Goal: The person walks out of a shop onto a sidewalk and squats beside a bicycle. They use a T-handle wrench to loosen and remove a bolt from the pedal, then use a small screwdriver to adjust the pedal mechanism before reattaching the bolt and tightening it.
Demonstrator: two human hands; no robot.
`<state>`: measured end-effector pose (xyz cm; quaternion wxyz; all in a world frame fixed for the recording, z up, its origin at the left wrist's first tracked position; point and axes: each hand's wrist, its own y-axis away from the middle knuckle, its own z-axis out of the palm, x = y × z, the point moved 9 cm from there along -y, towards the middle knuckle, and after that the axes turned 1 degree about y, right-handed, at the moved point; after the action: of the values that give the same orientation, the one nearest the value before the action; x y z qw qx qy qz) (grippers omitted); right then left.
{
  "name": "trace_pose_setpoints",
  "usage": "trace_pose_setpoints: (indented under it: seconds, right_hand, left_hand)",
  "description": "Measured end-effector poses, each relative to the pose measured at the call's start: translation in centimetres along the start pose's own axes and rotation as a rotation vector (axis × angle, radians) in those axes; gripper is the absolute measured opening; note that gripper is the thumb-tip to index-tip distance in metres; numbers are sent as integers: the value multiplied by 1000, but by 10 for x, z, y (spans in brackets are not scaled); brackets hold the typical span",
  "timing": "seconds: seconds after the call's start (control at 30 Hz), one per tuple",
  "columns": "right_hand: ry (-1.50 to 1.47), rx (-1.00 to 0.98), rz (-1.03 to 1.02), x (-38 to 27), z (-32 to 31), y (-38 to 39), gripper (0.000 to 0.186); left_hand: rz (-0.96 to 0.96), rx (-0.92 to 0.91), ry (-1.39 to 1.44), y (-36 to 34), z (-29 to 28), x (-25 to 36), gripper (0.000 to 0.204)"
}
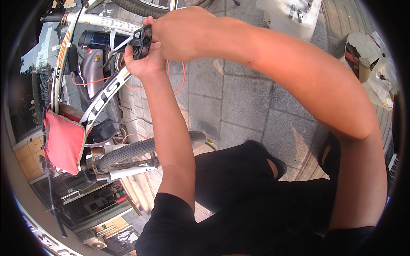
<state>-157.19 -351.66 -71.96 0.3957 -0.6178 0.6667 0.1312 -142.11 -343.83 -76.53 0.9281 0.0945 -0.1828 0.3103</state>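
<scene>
A black bicycle pedal (142, 42) is beside the white bicycle frame (102, 96), close to the middle of the bike. My left hand (147, 65) grips it from below, the thumb along its left side. Just right of the pedal, my right hand (183, 32) is closed, its back toward me. Its wrist bends over the left hand, and most of its fingers are hidden, so what they hold cannot be made out. Behind the pedal a dark bottle (96, 39) sits in a white cage on the frame.
A red bag (64, 143) hangs at the bike's front, by the knobby front tyre (128, 154). Another tyre (139, 7) is at the top. A white plastic container (290, 19) with metal parts stands far right, near a pale sack (365, 49). A thin orange cable (183, 79) loops over the paving.
</scene>
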Motion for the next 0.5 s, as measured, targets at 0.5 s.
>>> trace_pose_setpoints:
  seconds: [0.5]
  right_hand:
    - [18,7,36,-1,3,4,27]
  left_hand:
    - [44,-11,33,-6,-1,4,78]
